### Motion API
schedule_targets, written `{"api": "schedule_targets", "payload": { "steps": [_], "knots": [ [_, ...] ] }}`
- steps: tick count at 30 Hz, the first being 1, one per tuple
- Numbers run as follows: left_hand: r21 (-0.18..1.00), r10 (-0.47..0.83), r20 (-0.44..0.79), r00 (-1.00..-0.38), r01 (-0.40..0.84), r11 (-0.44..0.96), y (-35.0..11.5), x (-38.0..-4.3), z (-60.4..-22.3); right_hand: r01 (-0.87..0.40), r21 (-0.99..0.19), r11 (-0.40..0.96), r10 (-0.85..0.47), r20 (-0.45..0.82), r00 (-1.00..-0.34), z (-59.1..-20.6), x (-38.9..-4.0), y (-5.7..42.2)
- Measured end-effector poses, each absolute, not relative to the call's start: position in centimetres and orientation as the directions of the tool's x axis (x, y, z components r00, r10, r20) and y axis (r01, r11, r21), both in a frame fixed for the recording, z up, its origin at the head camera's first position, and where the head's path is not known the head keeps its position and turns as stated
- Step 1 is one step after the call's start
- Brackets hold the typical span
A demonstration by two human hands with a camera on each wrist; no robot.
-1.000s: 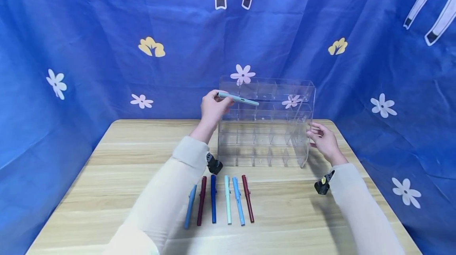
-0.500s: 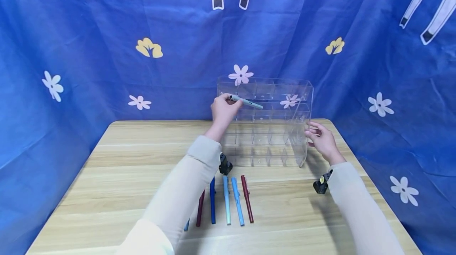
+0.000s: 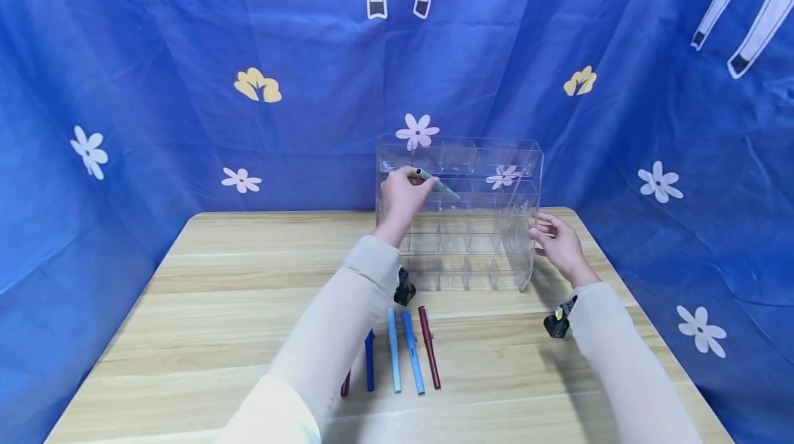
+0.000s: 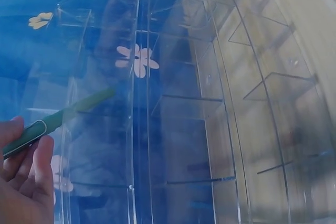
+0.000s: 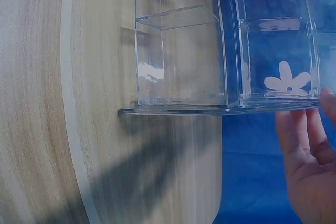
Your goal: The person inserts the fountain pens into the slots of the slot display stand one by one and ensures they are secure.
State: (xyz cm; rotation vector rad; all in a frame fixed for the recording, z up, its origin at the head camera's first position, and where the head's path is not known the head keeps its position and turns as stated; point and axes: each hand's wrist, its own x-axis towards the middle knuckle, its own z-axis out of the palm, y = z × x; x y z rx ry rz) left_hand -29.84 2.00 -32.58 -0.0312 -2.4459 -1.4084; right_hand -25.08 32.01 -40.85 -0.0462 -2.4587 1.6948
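A mint-green pen is pinched by my left hand between thumb and fingers, in front of the upper tiers of a clear acrylic display rack. In the left wrist view the pen's far end overlaps one of the upper compartments. My right hand holds the rack's right side panel. The right wrist view has its thumb at the panel edge and its fingers against the outer face. Divided compartments run along each tier of the rack.
In front of the rack lie a light blue pen, a blue pen, a dark red pen and a dark blue pen. My left sleeve covers part of another dark red pen. Blue cloth hangs behind the wooden table.
My left hand has moved right and slightly down with the pen, whose far end now tilts lower. The left forearm covers more of the leftmost pens. My right hand stays at the rack.
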Motion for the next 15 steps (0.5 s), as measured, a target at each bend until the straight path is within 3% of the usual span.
{"api": "schedule_targets", "payload": {
  "steps": [15],
  "knots": [
    [0.835,-0.114,0.234,-0.966,0.139,0.532,3.11,-30.11,-33.30,-0.050,-0.927,0.371,0.113,0.098,-0.989,-40.49,-24.88,31.77]
  ]
}}
